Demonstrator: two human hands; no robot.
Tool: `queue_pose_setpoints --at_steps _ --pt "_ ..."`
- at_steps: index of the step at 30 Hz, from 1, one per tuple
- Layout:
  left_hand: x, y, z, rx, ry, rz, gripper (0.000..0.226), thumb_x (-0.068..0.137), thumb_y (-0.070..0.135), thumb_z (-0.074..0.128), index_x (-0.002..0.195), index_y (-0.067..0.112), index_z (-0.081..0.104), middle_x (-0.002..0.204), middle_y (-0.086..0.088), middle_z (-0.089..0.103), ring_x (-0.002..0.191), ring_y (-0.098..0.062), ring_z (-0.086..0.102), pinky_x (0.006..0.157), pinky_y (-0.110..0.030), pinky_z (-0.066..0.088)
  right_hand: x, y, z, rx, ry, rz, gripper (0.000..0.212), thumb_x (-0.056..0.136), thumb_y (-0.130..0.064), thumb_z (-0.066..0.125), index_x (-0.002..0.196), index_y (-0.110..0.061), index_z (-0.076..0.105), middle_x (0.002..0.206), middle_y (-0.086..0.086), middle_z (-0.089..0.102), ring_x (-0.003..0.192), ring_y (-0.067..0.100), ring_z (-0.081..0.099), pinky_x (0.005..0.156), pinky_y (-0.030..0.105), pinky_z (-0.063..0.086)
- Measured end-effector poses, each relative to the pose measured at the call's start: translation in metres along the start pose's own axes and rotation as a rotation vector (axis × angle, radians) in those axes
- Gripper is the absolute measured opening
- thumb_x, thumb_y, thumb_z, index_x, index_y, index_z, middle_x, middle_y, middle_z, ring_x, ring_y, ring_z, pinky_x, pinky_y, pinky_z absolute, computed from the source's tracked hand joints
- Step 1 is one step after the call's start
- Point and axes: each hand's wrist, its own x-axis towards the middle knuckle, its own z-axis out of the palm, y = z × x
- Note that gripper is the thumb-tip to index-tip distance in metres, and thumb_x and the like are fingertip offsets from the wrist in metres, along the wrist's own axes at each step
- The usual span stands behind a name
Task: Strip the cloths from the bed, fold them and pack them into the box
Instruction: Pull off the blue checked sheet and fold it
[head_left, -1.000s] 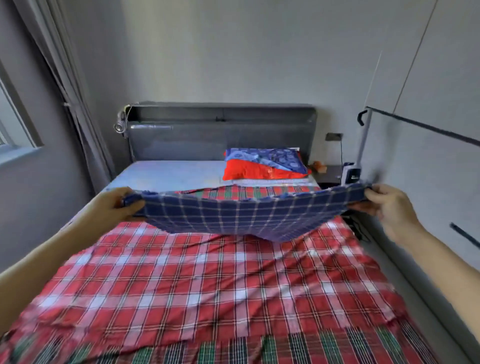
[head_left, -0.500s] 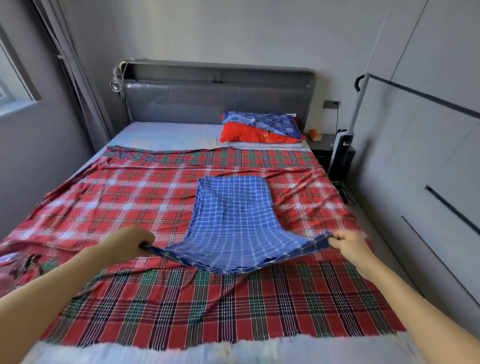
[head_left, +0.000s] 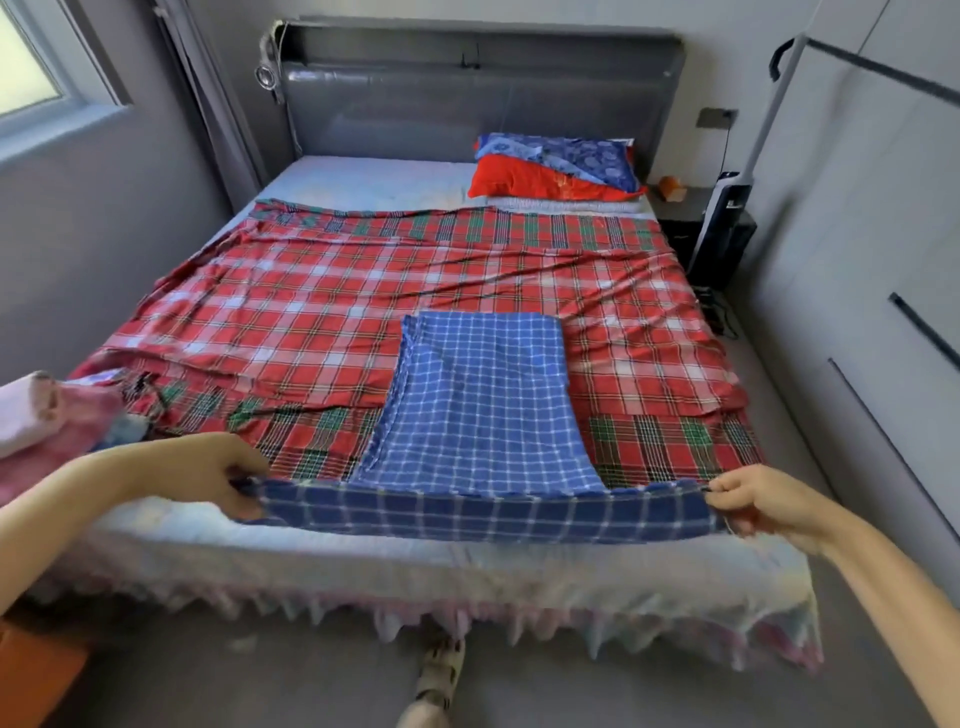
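A blue checked cloth (head_left: 483, 410) lies folded lengthways on the red tartan cloth (head_left: 291, 317) that covers most of the bed. Its near end is stretched wide and lifted over the foot of the bed. My left hand (head_left: 218, 475) pinches the near left corner. My right hand (head_left: 763, 501) pinches the near right corner. Under the tartan cloth a pale sheet with a fringed edge (head_left: 467, 582) hangs over the foot of the bed. An orange box corner (head_left: 31, 675) shows at the lower left.
A pink and white bundle of cloth (head_left: 47, 421) sits on the bed's near left corner. Red and blue pillows (head_left: 556, 169) lie by the grey headboard. A nightstand and an upright vacuum (head_left: 722, 228) stand to the right, next to wardrobe doors. My socked foot (head_left: 436, 680) is on the floor.
The blue cloth came down from mid-air onto the tartan cloth. Both hands drew its near edge back towards the foot of the bed, and the view stepped back.
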Motion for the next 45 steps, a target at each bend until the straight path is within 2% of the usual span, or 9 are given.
queue_pose_setpoints --at_steps 9,16,21,23,26,33,37,42,45 --pt "0.107 -0.012 0.023 -0.088 0.323 -0.251 0.026 0.085 0.014 0.063 0.065 0.016 0.047 0.062 0.002 0.050 0.060 -0.013 0.046 0.060 -0.026 0.036 0.106 -0.005 0.026 -0.001 0.356 0.106 0.020 0.090 -0.004 0.056 0.071 0.002 0.060 0.059 0.013 0.056 0.049 0.020 0.050 0.047 0.025 0.037" --pt "0.234 -0.051 0.026 -0.056 0.125 -0.371 0.018 0.088 0.019 0.057 0.073 0.014 0.047 0.071 0.001 0.051 0.071 -0.018 0.049 0.056 -0.025 0.035 0.230 -0.003 0.052 -0.378 0.394 0.311 0.028 0.085 -0.012 0.053 0.058 -0.004 0.052 0.055 0.010 0.061 0.057 0.024 0.065 0.055 0.025 0.044" --pt "0.327 -0.086 0.030 -0.112 0.073 -0.403 0.027 0.092 0.019 0.052 0.068 0.019 0.040 0.068 0.004 0.046 0.069 -0.018 0.047 0.054 -0.025 0.035 0.318 -0.003 0.065 -0.620 0.387 0.431 0.021 0.091 -0.016 0.047 0.074 -0.007 0.055 0.082 0.011 0.065 0.078 0.025 0.064 0.062 0.030 0.044" --pt "0.356 -0.097 0.031 -0.190 0.166 -0.447 0.017 0.093 0.016 0.050 0.077 0.016 0.046 0.074 0.002 0.051 0.072 -0.019 0.051 0.057 -0.026 0.037 0.346 -0.012 0.071 -0.758 0.387 0.433 0.018 0.092 -0.016 0.047 0.104 -0.009 0.059 0.106 0.012 0.066 0.094 0.028 0.064 0.070 0.032 0.046" --pt "0.407 -0.119 0.029 -0.321 0.300 -0.533 0.008 0.092 0.011 0.046 0.091 0.010 0.054 0.089 -0.004 0.060 0.081 -0.022 0.054 0.069 -0.029 0.043 0.407 -0.041 0.085 -0.808 0.359 0.319 0.037 0.094 -0.016 0.046 0.131 -0.015 0.047 0.119 0.011 0.062 0.101 0.029 0.061 0.075 0.034 0.047" --pt "0.502 -0.159 0.036 -0.587 0.525 -0.649 0.021 0.094 0.015 0.049 0.100 0.005 0.066 0.091 -0.010 0.067 0.076 -0.022 0.055 0.066 -0.026 0.039 0.547 -0.134 0.172 -0.678 0.265 -0.157 0.029 0.098 -0.020 0.048 0.124 -0.012 0.055 0.123 0.003 0.060 0.100 0.025 0.061 0.075 0.033 0.044" --pt "0.539 -0.172 0.044 -0.801 0.595 -0.660 0.019 0.089 0.018 0.058 0.085 0.002 0.068 0.075 -0.012 0.069 0.073 -0.028 0.066 0.072 -0.037 0.056 0.601 -0.173 0.236 -0.573 0.175 -0.344 0.023 0.097 -0.021 0.049 0.115 -0.014 0.062 0.113 0.001 0.066 0.099 0.021 0.060 0.079 0.032 0.047" --pt "0.559 -0.176 0.045 -0.614 0.573 -0.637 0.022 0.088 0.037 0.063 0.082 0.016 0.061 0.068 0.003 0.060 0.070 -0.020 0.059 0.060 -0.028 0.043 0.647 -0.207 0.302 -0.747 0.026 -0.582 0.030 0.101 -0.018 0.041 0.124 -0.022 0.059 0.112 0.002 0.062 0.108 0.025 0.052 0.081 0.033 0.041" --pt "0.565 -0.176 0.039 -0.570 0.527 -0.638 0.026 0.089 0.038 0.061 0.074 0.018 0.054 0.064 0.003 0.053 0.066 -0.020 0.054 0.058 -0.028 0.036 0.673 -0.224 0.326 -0.980 -0.020 -0.758 0.042 0.098 -0.007 0.043 0.133 -0.029 0.051 0.107 0.001 0.057 0.100 0.025 0.048 0.071 0.032 0.035"
